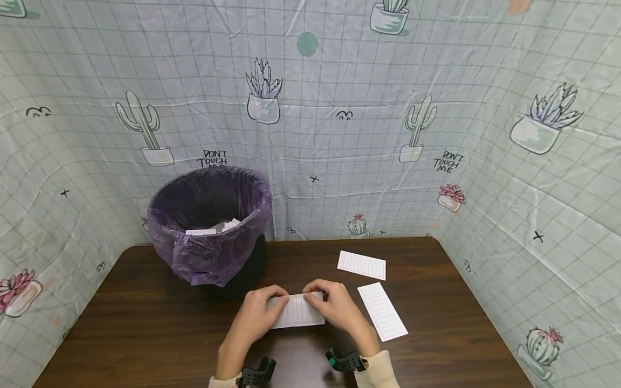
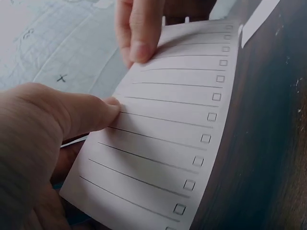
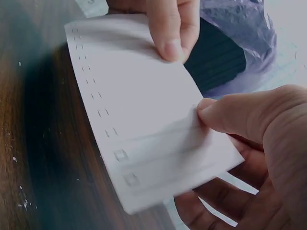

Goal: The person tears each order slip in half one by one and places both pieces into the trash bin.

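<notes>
Both hands hold one white checklist sheet (image 1: 302, 312), printed with lines and a row of small checkboxes, just above the table. My left hand (image 1: 258, 312) pinches its far edge left of the middle, thumb on the printed face. Close beside it, my right hand (image 1: 337, 308) pinches the same edge with its thumb on top. In the left wrist view the sheet (image 2: 168, 105) bends slightly and looks whole. The right wrist view shows the sheet (image 3: 139, 96) somewhat blurred, with both thumbs near each other on one edge.
A dark bin with a purple plastic liner (image 1: 208, 258) stands at the table's back left, paper pieces (image 1: 201, 232) inside it. Two more lined sheets lie on the right: one sheet (image 1: 362, 265) farther back, another sheet (image 1: 382, 311) beside my right hand. Cactus-print cloth (image 1: 315, 134) surrounds the wooden table (image 1: 436, 312).
</notes>
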Motion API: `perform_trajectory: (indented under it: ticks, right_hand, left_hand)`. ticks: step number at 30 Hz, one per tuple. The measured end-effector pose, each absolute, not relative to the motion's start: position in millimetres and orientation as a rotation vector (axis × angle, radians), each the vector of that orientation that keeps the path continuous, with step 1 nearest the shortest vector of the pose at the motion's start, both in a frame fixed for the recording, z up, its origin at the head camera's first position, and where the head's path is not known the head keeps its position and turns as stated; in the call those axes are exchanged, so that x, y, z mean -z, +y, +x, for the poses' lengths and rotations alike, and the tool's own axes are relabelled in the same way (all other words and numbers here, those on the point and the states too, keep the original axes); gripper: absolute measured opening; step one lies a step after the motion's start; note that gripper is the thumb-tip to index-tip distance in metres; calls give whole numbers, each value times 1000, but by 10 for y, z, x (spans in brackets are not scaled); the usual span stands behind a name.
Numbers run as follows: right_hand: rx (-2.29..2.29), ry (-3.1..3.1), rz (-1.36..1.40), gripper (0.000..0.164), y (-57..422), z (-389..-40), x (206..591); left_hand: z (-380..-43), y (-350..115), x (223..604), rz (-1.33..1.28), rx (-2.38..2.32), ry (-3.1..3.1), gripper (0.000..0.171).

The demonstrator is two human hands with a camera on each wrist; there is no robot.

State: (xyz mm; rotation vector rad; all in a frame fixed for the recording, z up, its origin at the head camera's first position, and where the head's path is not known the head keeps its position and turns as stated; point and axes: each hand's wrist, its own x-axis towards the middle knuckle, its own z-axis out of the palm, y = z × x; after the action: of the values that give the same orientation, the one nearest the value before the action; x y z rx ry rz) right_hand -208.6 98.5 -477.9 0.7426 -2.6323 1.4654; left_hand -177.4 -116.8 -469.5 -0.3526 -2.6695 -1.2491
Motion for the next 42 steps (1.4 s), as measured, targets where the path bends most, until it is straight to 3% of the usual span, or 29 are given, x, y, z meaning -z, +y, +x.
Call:
perform_trajectory:
  ticks: [42]
  right_hand:
    - [-1467, -2680, 653, 7, 1129, -2111, 4753]
  left_hand:
    - [-1780, -1282, 4684, -327, 1287, -2644, 6]
